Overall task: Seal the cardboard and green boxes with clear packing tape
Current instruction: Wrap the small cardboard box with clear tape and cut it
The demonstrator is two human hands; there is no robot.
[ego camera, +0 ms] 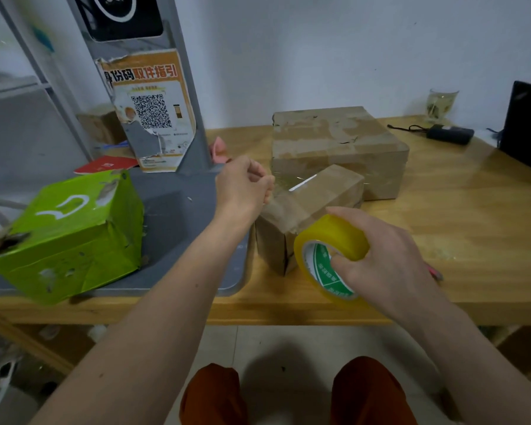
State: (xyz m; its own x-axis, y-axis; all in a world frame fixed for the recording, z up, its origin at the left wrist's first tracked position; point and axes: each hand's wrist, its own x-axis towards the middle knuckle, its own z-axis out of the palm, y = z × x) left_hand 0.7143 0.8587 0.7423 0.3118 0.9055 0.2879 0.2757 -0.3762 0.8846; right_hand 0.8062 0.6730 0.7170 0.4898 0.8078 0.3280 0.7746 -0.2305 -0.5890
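Observation:
A small cardboard box point(328, 191) stands on the wooden table point(472, 240) in front of a larger cardboard box point(337, 142). My right hand point(390, 265) grips a yellowish roll of clear packing tape point(328, 250) at the small box's near corner. A strip of tape runs from the roll over the box's top toward my left hand point(242, 188), which pinches the tape's free end at the box's far left edge. The green box point(71, 234) lies tilted on a grey tray point(178, 210) at the left.
A grey post with a torn QR-code poster point(151, 108) rises behind the tray. At the back right stand a glass point(441, 104), a black device with a cord point(449, 134) and a dark laptop point(526, 127). A red booklet point(106, 164) lies at the back left.

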